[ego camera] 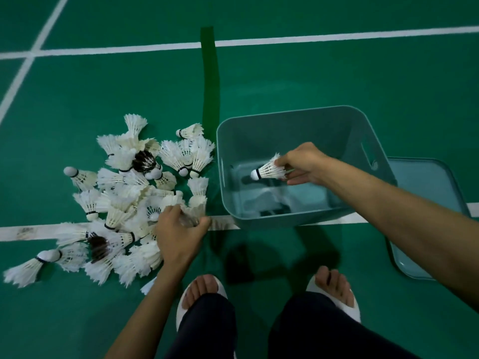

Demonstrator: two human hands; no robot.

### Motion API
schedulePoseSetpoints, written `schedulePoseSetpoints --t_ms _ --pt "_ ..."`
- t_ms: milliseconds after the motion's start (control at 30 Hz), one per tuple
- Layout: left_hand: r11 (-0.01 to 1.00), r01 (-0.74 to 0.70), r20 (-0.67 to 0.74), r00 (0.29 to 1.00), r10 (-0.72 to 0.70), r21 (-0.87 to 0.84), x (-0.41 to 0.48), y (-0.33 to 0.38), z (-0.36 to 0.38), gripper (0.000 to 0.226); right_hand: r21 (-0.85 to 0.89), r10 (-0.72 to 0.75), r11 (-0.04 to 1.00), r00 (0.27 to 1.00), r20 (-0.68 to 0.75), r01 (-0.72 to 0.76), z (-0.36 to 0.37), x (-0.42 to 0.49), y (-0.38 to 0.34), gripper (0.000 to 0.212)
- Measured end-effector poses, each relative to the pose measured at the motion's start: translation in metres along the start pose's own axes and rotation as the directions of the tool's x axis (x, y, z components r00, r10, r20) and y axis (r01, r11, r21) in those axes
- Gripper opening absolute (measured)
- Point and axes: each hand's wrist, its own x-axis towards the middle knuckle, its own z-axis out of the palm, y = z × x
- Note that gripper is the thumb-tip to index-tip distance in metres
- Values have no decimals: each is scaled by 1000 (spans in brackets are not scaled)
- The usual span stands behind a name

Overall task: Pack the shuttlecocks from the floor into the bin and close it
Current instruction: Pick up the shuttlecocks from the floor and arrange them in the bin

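Right hand [302, 163] pinches a white feather shuttlecock [267, 171] by its skirt, rounded cork nose pointing left, over the open bin [285, 136], a smooth teal plastic box with rounded corners. Left hand [178, 234] curls round a blurry shuttlecock [193, 213] at the edge of the fluffy pile [124, 193] on the green floor [103, 99]. The matching lid [425, 182] lies flat just right of the bin.

A pile of shuttlecocks [124, 198] lies on the floor [337, 73] at the left, across a court line [26, 231]. The bin [285, 136] stands just right of it, with the lid [425, 182] on the floor beside the bin's right side. The left hand [178, 234] grips into the pile's near right edge. The right hand [303, 161] holds one shuttlecock [267, 171] inside the bin, above its bottom. Two feet [202, 288] stand nearest, before the bin.
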Motion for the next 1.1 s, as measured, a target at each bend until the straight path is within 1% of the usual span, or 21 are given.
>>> schedulePoseSetpoints --t_ms 100,200,233,267,300,367,400,433,500,567,600,633,667,733,767,800,833,867,933,1000,1100 --pt "955 134 -29 989 -147 -266 14 12 -18 38 -49 30 998 999 -12 -30 24 32 -12 19" --pt "795 240 43 964 -261 -557 37 30 -31 40 -33 29 999 999 -25 -29 45 58 -20 12" --pt "729 269 54 951 -304 -629 46 41 -36 31 -19 27 999 999 -18 -28 53 65 -20 8" --pt "667 282 60 940 -336 -690 53 50 -40 18 -4 17 1000 1000 -3 -17 59 71 -18 10" --pt "605 277 64 935 -348 -746 60 63 -45 16 -5 1 1000 1000 21 -1 64 78 -15 17" --pt "471 234 79 942 -326 -850 71 87 -53 26 -37 -36 999 997 71 38 69 83 -8 25" --pt "436 202 74 953 -293 -877 76 99 -57 28 -42 -47 998 995 87 50 68 82 -7 25" --pt "438 160 55 969 -242 -885 81 109 -59 31 -14 -62 998 993 102 64 64 82 -5 23" --pt "505 69 2 991 -132 -861 89 129 -60 34 60 -83 995 992 93 78 52 79 -2 12" --pt "564 16 -2 999 -33 -826 91 149 -55 18 42 -105 994 994 -22 106 34 74 -2 14" --pt "579 19 27 1000 5 -815 90 159 -50 13 27 -128 991 987 -99 131 23 68 -4 14" --pt "594 36 72 997 36 -804 87 171 -44 12 64 -152 985 978 -145 163 11 57 -7 13" --pt "611 56 117 991 61 -790 82 182 -37 11 174 -176 965 977 -122 196 -2 45 -10 10" --pt "669 96 208 974 89 -737 72 202 -20 11 432 -285 871 957 56 234 -27 11 -16 7" --pt "698 128 254 964 80 -704 66 210 -11 11 526 -359 819 920 155 231 -38 -6 -16 13" --pt "718 183 306 951 45 -671 63 214 -2 12 570 -423 788 878 224 234 -46 -19 -12 20" --pt "710 259 364 931 -4 -655 61 217 5 13 561 -466 786 845 263 259 -49 -27 -7 31" --pt "682 337 417 908 -53 -649 60 220 12 17 494 -485 811 832 270 312 -50 -30 -1 39" --pt "650 429 483 869 -107 -627 60 221 25 32 325 -465 864 858 217 386 -49 -23 10 45" --pt "658 468 521 843 -133 -590 61 217 33 40 249 -437 887 881 183 389 -51 -12 15 43" --pt "661 569 644 747 -167 -489 65 208 34 33 112 -419 908 862 285 404 -51 -7 13 25"
